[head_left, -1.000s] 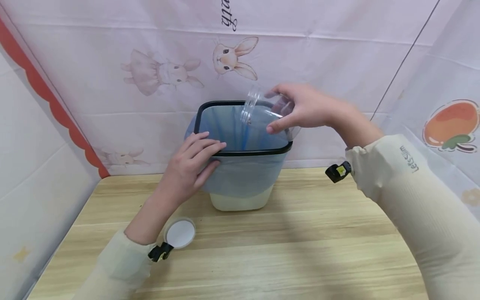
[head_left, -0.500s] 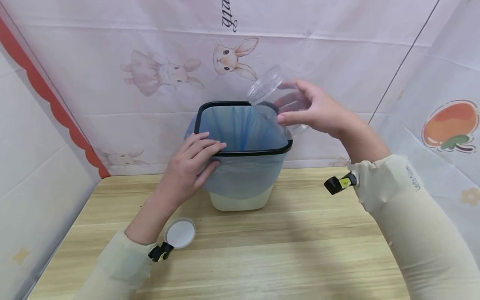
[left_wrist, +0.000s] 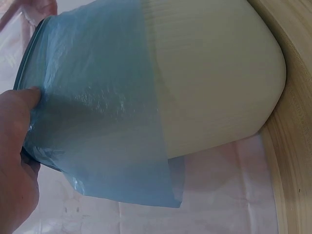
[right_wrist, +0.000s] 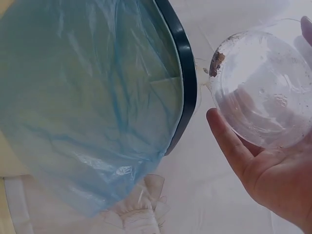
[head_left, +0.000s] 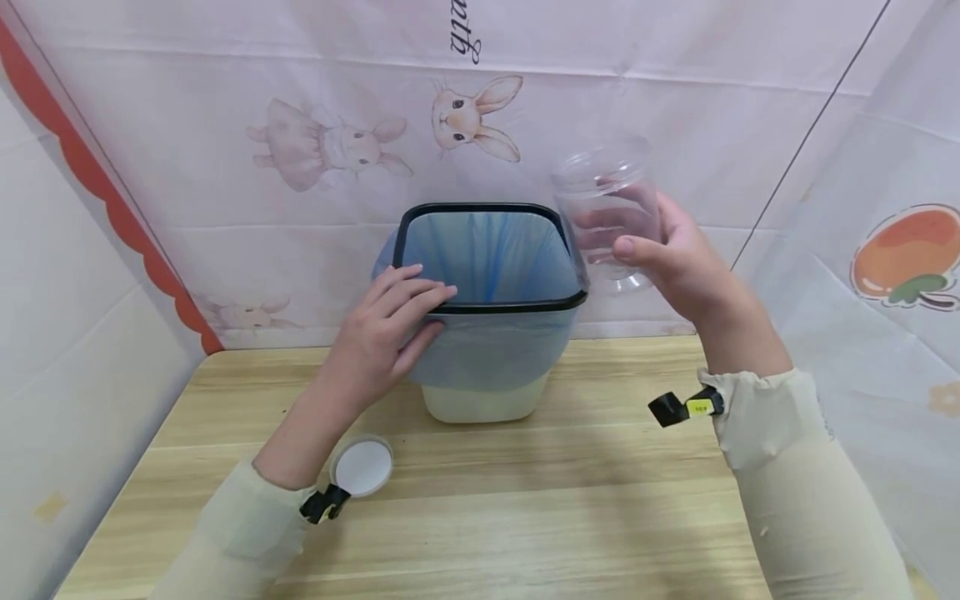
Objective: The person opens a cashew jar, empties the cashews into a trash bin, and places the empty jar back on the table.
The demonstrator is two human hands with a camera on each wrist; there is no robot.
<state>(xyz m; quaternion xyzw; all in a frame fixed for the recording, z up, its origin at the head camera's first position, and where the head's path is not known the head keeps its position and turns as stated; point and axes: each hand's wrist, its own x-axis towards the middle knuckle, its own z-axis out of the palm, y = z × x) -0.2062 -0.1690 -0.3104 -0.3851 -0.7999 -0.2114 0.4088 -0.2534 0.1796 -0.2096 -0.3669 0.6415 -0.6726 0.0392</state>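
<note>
A pale trash bin (head_left: pixel 483 404) with a black rim and a blue liner bag (head_left: pixel 495 350) stands at the back of the table. My left hand (head_left: pixel 378 333) grips its front left rim, fingers over the edge and thumb outside; the left wrist view shows that hand (left_wrist: pixel 17 146) at the bag-covered rim. To the right of the bin, my right hand (head_left: pixel 682 258) holds a clear plastic jar (head_left: pixel 607 208), mouth up and slightly tilted. Brown residue (right_wrist: pixel 217 63) clings near the jar's base in the right wrist view.
A round white lid (head_left: pixel 363 467) lies on the wooden table (head_left: pixel 525 508), just beside the left wrist. Behind the bin rises a wall covering (head_left: pixel 300 50) printed with rabbits. Another printed covering (head_left: pixel 885 358) closes off the right side.
My right hand has drawn the jar rightward from over the bin's opening, turning it from lying sideways to nearly upright. My left hand stays on the rim.
</note>
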